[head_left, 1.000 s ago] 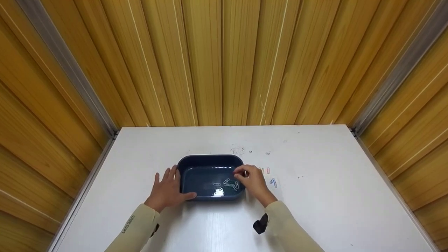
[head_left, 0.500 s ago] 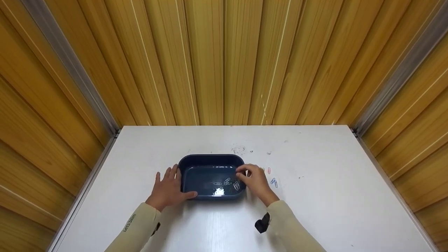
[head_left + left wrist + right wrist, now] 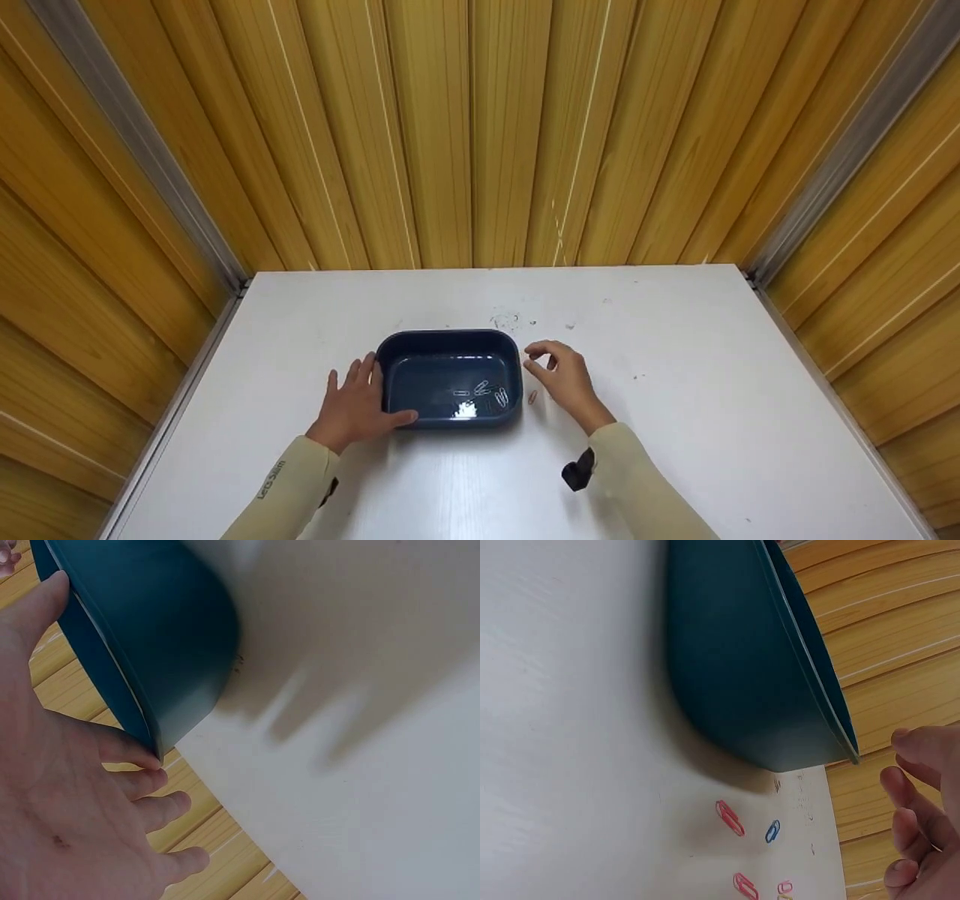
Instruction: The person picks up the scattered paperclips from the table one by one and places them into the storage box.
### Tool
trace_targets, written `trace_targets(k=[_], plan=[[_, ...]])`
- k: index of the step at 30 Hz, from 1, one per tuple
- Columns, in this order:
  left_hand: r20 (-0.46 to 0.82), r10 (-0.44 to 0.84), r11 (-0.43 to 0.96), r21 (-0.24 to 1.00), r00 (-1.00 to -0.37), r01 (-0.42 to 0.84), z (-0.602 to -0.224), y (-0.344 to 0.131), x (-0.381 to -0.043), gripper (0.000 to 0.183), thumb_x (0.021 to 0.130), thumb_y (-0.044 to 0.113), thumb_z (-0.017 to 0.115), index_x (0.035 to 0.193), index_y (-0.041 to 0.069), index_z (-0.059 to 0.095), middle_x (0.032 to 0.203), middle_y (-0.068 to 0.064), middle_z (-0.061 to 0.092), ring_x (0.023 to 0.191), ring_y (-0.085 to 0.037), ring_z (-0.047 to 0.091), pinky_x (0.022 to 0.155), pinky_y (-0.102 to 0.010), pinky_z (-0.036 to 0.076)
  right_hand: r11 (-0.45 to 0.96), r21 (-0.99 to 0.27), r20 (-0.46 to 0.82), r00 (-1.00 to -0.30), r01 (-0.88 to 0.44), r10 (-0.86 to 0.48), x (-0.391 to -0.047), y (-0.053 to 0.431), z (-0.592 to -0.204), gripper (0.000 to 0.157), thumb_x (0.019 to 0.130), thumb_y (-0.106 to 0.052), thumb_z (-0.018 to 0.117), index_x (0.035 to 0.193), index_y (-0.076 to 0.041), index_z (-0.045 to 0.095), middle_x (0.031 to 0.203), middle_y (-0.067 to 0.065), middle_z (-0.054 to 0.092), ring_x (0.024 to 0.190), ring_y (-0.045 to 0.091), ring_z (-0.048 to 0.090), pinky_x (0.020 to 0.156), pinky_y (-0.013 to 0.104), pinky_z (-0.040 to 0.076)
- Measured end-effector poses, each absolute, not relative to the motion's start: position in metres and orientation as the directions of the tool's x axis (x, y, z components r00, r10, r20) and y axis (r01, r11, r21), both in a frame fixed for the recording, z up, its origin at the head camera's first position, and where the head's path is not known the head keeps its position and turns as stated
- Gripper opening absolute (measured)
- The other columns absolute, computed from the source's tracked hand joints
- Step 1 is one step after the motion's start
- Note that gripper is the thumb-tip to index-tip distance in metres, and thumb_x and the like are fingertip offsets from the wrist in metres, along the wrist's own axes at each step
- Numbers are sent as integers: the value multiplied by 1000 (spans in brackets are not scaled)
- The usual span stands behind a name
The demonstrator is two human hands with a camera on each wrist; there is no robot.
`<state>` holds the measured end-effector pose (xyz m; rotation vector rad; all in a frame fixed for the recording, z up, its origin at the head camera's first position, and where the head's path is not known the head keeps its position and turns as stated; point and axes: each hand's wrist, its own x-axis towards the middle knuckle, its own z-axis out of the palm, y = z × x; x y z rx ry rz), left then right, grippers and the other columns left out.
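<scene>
A dark blue rectangular box (image 3: 450, 421), open at the top, stands on the white table. Several pale paper clips (image 3: 482, 388) lie inside, towards its right end. My left hand (image 3: 351, 409) rests against the left end with its fingers spread and straight, the thumb touching the front rim. In the left wrist view, the index fingertip meets a corner of the rim. My right hand (image 3: 562, 377) hovers just right of the box, fingers loosely bent, with a gap between thumb and index finger. The right wrist view shows nothing between those fingers.
Beside the box's right end, loose clips lie on the table (image 3: 697, 420): red paper clips (image 3: 730, 817), a blue paper clip (image 3: 772, 831) and a pink paper clip (image 3: 784, 887). Dark marks (image 3: 506, 321) show behind the box. Wood-patterned walls (image 3: 435, 150) enclose the back and sides.
My right hand has moved right, from over the box's right rim to outside it. A red spot at its fingertips one second ago no longer shows. My left hand stays at the box.
</scene>
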<state>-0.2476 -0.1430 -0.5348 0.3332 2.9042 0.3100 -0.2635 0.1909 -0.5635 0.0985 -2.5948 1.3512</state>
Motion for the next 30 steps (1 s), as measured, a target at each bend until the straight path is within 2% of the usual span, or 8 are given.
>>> trace_targets(k=[5, 11, 17, 24, 30], plan=[[-172, 241, 952, 233, -955, 198, -533, -142, -248, 112, 76, 71, 62, 147, -9, 29, 159, -23, 21, 146, -43, 21, 116, -65, 9, 581, -805, 190, -980, -117, 66, -264, 200, -561, 18, 85, -13, 74, 103, -12, 72, 94, 0, 70, 75, 12, 50, 67, 20, 40], [-162, 239, 951, 238, -957, 197, -535, -144, -249, 113, 76, 72, 62, 148, -8, 28, 159, -22, 21, 146, -43, 21, 116, -65, 10, 587, -801, 201, -976, -113, 86, -264, 210, -561, 15, 87, -11, 71, 102, -13, 72, 96, 1, 70, 78, 11, 51, 69, 20, 42], [-141, 241, 949, 240, -960, 202, -538, -148, -247, 115, 75, 74, 61, 149, -7, 27, 159, -22, 21, 146, -42, 22, 115, -66, 11, 581, -805, 211, -973, -119, 93, -262, 221, -560, 16, 88, -9, 70, 103, -10, 72, 97, 3, 71, 78, 12, 52, 69, 20, 42], [-130, 243, 946, 249, -961, 206, -537, -147, -247, 115, 74, 74, 62, 148, -7, 28, 158, -22, 22, 145, -43, 23, 115, -67, 12, 596, -802, 140, -983, -43, 119, -259, 232, -558, 18, 90, -12, 68, 108, -12, 71, 103, 2, 70, 82, 13, 50, 72, 22, 42], [-138, 244, 944, 261, -960, 203, -536, -147, -246, 114, 75, 73, 62, 149, -7, 26, 159, -23, 21, 145, -44, 23, 115, -67, 12, 602, -798, 135, -981, -24, 141, -258, 240, -560, 18, 90, -11, 67, 108, -11, 71, 103, 2, 70, 81, 14, 51, 70, 21, 42]])
